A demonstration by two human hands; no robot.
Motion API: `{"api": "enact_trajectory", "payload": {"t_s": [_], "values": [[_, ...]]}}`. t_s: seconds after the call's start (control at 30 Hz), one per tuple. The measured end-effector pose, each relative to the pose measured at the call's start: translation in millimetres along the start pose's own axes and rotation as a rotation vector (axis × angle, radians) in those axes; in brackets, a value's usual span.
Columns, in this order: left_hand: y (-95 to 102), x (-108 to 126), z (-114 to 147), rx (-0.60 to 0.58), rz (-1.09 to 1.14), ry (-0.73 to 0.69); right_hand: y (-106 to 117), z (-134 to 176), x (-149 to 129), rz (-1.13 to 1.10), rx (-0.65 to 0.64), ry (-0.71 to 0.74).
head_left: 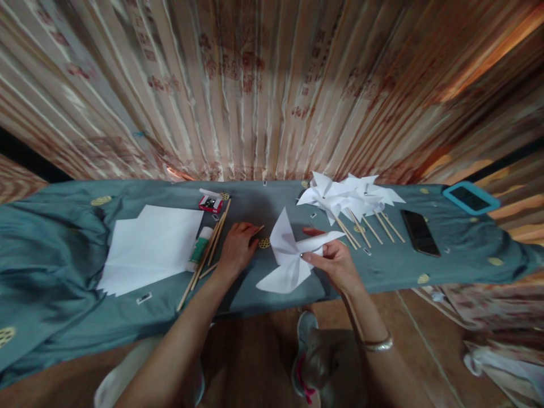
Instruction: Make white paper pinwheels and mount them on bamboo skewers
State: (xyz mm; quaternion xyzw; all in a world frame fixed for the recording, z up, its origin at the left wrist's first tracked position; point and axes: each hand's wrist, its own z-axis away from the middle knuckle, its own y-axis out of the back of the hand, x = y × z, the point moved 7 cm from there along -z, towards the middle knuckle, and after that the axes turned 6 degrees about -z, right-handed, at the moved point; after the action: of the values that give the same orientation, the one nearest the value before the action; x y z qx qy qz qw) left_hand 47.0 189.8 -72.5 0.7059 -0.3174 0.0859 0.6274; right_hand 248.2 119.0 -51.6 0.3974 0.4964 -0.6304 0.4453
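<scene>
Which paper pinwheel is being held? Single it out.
The white pinwheel in the right hand; the other pinwheels lie bunched together on the cloth.

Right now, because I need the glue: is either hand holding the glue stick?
No, the glue stick lies by the white paper, apart from both the left hand and the right hand, which grips a paper pinwheel.
</scene>
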Motion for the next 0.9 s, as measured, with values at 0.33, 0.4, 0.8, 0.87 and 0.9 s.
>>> {"api": "enact_trajectory", "payload": {"t_s": [0.33, 0.4, 0.8, 0.87, 0.9], "values": [[16.0, 33, 8, 0.093, 0.603, -0.002, -30, 51, -32, 0.499, -0.041, 0.386], [17.4, 41, 17, 0.016, 0.912, 0.131, -39, 68, -44, 0.592, -0.084, 0.533], [16.6, 74, 91, -0.368, 1.364, 0.410, -62, 134, -73, 0.796, -0.133, 0.897], [18.2, 74, 99, -0.373, 1.368, 0.425, -67, 145, -76, 0.827, -0.150, 0.931], [18.9, 74, 102, -0.380, 1.372, 0.445, -70, 149, -76, 0.837, -0.155, 0.945]]}}
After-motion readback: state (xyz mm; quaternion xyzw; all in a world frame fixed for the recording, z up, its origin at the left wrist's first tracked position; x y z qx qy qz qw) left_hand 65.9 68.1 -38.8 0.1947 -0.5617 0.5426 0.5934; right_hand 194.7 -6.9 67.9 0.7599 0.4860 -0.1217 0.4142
